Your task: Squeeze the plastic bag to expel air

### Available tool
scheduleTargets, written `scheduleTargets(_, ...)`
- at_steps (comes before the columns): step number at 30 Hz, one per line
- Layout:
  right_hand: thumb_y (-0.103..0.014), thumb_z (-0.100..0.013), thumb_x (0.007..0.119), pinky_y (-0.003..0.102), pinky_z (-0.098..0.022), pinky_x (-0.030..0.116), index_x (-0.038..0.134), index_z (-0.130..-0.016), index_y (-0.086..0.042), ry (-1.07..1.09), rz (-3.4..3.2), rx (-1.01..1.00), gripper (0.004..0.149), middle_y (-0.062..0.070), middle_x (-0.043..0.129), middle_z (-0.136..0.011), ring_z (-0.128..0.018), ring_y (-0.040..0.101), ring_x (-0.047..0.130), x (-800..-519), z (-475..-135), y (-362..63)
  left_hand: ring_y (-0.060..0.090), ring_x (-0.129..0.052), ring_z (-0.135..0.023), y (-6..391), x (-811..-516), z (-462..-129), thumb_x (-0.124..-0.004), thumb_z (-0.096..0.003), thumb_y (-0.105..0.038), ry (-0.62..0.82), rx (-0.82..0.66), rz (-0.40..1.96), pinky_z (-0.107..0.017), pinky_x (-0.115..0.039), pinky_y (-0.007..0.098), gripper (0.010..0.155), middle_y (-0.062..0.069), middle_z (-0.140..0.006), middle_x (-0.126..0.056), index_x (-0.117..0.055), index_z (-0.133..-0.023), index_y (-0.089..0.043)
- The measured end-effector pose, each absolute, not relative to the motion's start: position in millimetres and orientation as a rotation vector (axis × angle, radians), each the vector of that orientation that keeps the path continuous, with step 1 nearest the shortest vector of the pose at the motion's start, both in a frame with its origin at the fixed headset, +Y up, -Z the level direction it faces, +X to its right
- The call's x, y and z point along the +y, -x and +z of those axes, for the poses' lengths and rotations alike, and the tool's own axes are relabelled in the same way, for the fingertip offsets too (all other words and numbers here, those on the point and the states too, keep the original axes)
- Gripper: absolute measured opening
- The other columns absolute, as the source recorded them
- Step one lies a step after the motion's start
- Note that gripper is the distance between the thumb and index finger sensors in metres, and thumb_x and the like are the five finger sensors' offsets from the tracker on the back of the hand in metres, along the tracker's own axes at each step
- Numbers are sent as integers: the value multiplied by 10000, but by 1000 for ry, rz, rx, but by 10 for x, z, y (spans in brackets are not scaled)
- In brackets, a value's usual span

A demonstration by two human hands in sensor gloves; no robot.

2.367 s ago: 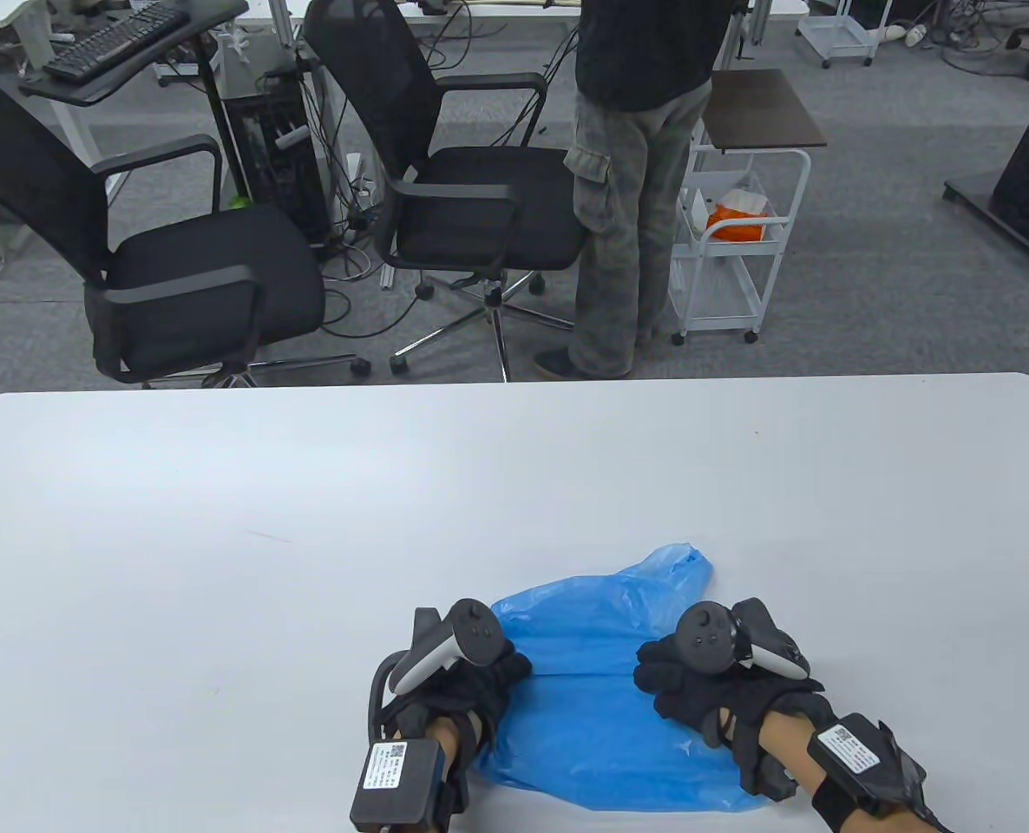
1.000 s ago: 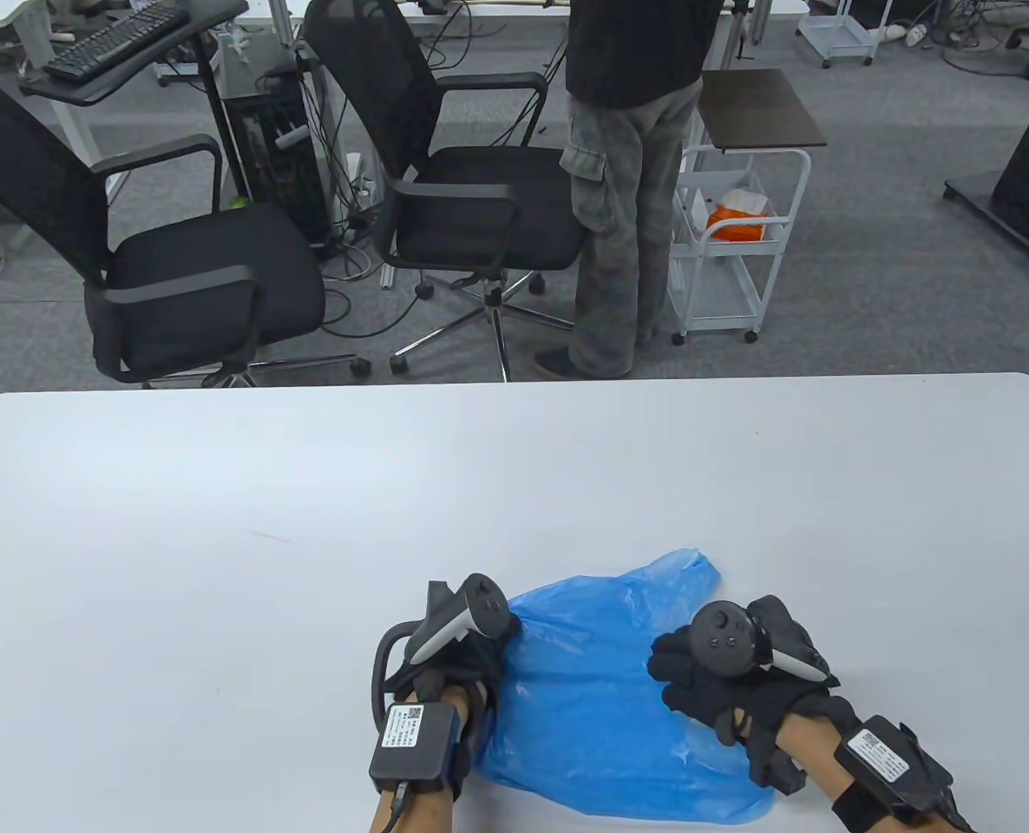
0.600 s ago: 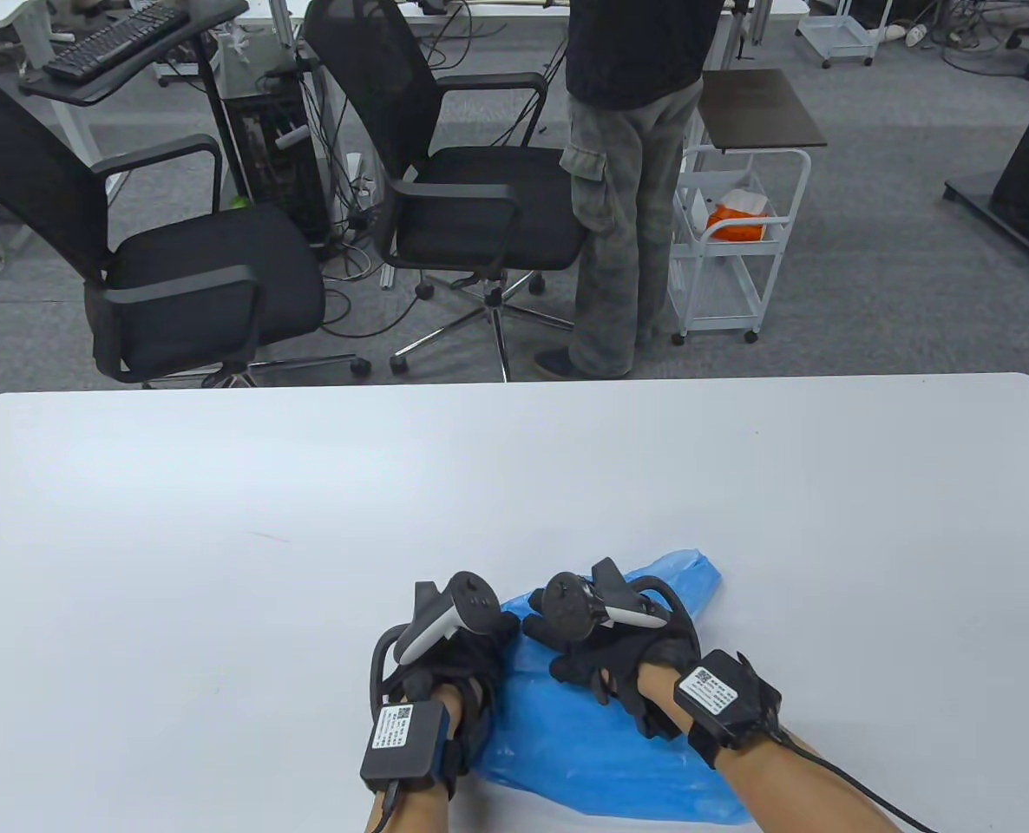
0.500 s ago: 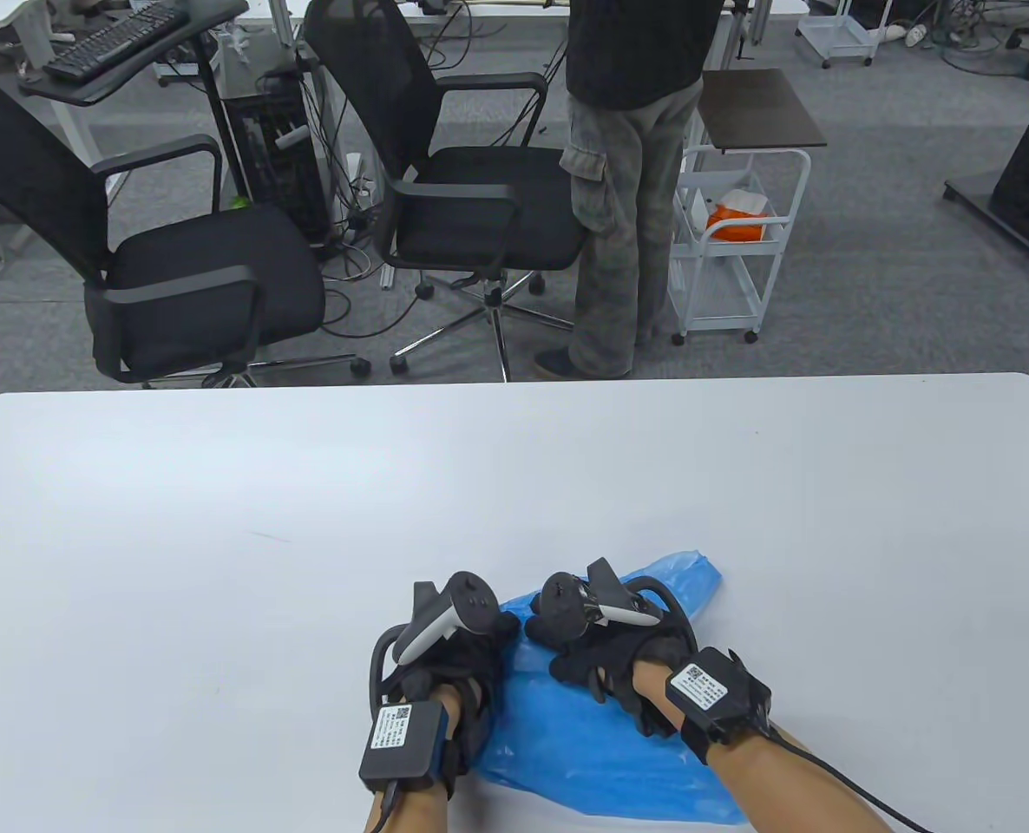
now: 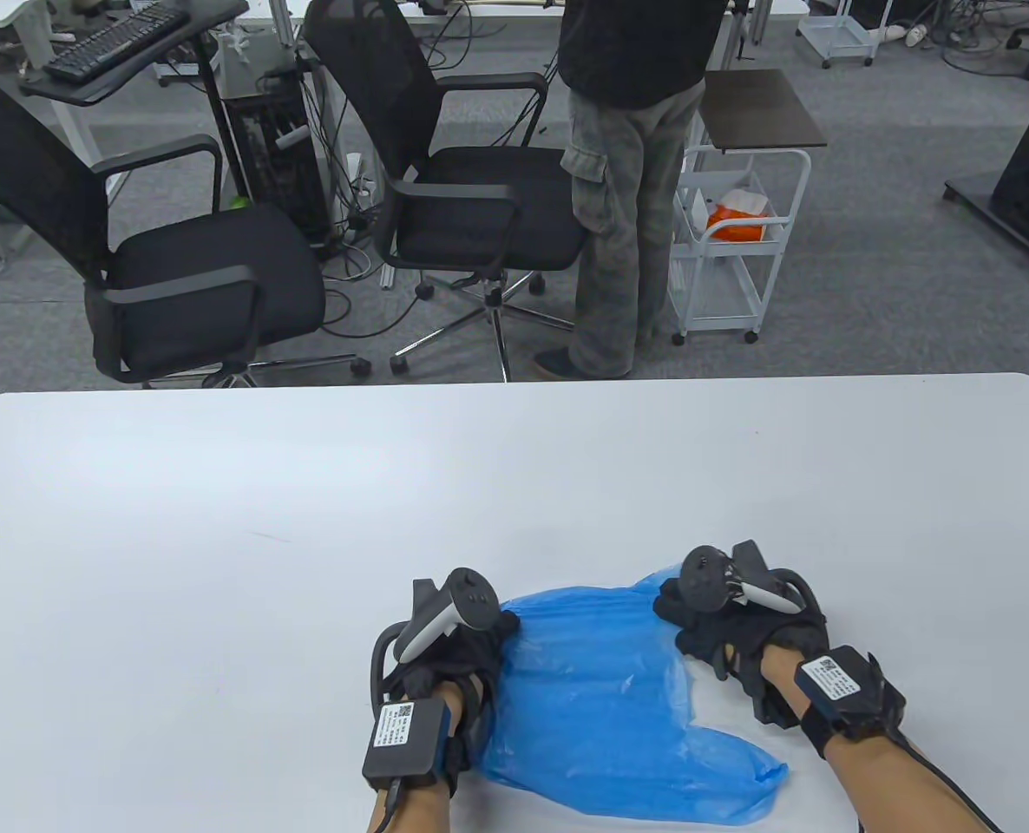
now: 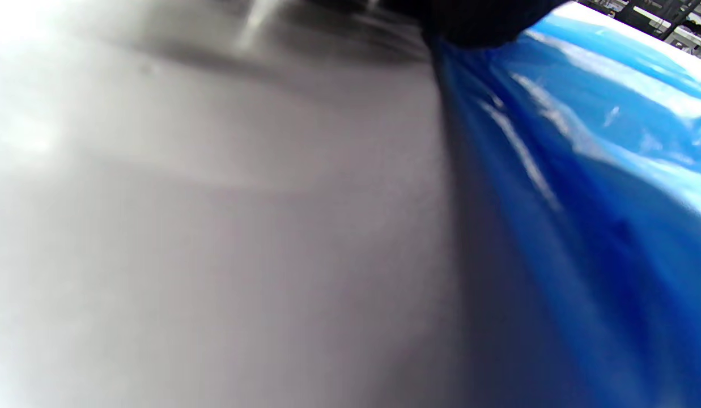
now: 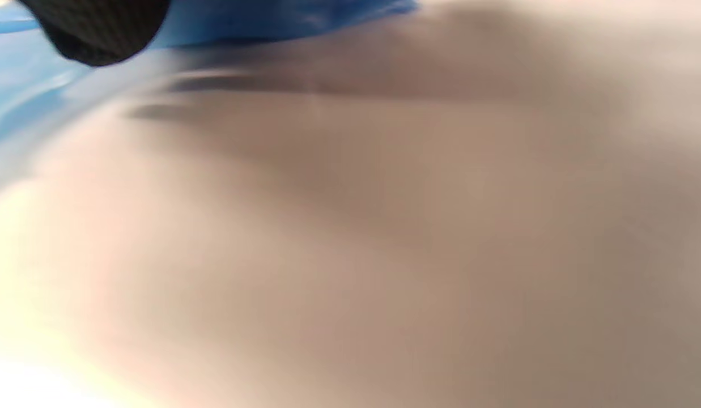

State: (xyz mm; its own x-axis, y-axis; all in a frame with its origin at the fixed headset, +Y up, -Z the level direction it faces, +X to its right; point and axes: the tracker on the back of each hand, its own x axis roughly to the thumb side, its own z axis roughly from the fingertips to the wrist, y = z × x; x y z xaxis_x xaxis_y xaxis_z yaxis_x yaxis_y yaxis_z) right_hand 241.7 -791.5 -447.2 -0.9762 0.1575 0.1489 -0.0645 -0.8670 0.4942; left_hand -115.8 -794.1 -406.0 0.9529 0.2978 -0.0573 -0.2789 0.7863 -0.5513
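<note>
Blue plastic bag (image 5: 606,703) lies flat at the near edge of the white tabletop (image 5: 306,521), between the hands. The left hand (image 5: 454,651) rests on its left edge, the right hand (image 5: 731,620) on its far right corner; trackers hide the fingers, so each grip cannot be told. Both wrist views are blurred. Beyond stand office chairs (image 5: 176,260) on grey carpet.

Plastic bag (image 5: 601,694) on table (image 5: 219,538) near edge, left hand (image 5: 458,655) on its left, right hand (image 5: 731,620) on its far right
</note>
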Motion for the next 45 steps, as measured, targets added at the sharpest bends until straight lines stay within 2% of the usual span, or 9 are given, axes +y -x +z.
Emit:
scheduleTargets(6, -523, -399, 661, 477, -828, 264, 458, -916, -572, -82, 2840, 722, 557, -336, 307, -1090, -1096, -18, 261, -7946, -4454, -2912, 93, -218, -1080, 1148, -7942, -4044, -636, -423, -375, 575, -34, 277, -803, -241, 505, 569, -240, -1073, -317, -459, -952, -488)
scheduleTargets(24, -530, -397, 653, 490, -818, 253, 452, -919, -563, -22, 2840, 621, 560, -314, 302, -1097, -1098, 7, 251, -7986, -4367, -2930, 88, -229, -1080, 1158, -7929, -4054, -637, -423, -374, 572, -27, 278, -805, -244, 504, 566, -244, -1072, -329, -469, -951, -488)
scheduleTargets(27, -541, -393, 633, 501, -818, 235, 374, -932, -554, -1, 2886, 686, 598, -282, 220, -1105, -1099, 43, 194, -7983, -4335, -2862, 117, -235, -1088, 1142, -7889, -4078, -637, -424, -374, 587, -40, 270, -810, -264, 517, 570, -214, -1083, -331, -476, -963, -472)
scheduleTargets(29, -554, -387, 617, 500, -818, 222, 308, -945, -529, -6, 2908, 614, 637, -226, 178, -1115, -1103, 85, 187, -7932, -4280, -2850, 130, -200, -1086, 1161, -7768, -4074, -633, -421, -391, 572, -29, 237, -812, -279, 514, 600, -202, -1087, -277, -405, -967, -488)
scheduleTargets(30, -558, -380, 630, 504, -817, 221, 298, -944, -534, -1, 2880, 492, 654, -210, 172, -1118, -1103, 102, 181, -7872, -4226, -2860, 154, -219, -1093, 1172, -7645, -4040, -644, -417, -404, 517, -31, 251, -813, -292, 517, 616, -182, -1095, -284, -390, -972, -488)
scheduleTargets(34, -605, -361, 669, 521, -812, 177, 261, -947, -551, -4, 2846, 358, 716, -177, 117, -1125, -1102, 152, 114, -7589, -3954, -2944, 211, -260, -1102, 1216, -7179, -3774, -676, -394, -487, 341, -49, 208, -809, -317, 526, 695, -126, -1104, -280, -327, -993, -454)
scheduleTargets(37, -624, -359, 672, 528, -810, 181, 271, -962, -538, -6, 2887, 255, 730, -163, 119, -1133, -1104, 167, 111, -7362, -3657, -3057, 227, -305, -1101, 1262, -6884, -3368, -667, -370, -544, 140, -55, 165, -796, -340, 548, 696, -130, -1104, -314, -359, -989, -464)
scheduleTargets(41, -620, -369, 669, 538, -808, 194, 293, -979, -511, 7, 2879, 133, 725, -145, 140, -1143, -1109, 180, 130, -7197, -3252, -3198, 228, -307, -1113, 1354, -6763, -2831, -683, -376, -540, -12, -23, 171, -810, -349, 547, 718, -113, -1116, -317, -366, -1011, -431)
scheduleTargets(45, -609, -379, 669, 544, -806, 197, 306, -987, -495, 35, 2851, 104, 717, -133, 157, -1148, -1110, 191, 138, -7182, -2966, -3257, 226, -278, -1116, 1370, -6758, -2511, -678, -382, -542, -51, -33, 155, -815, -329, 552, 721, -115, -1118, -296, -354, -1015, -426)
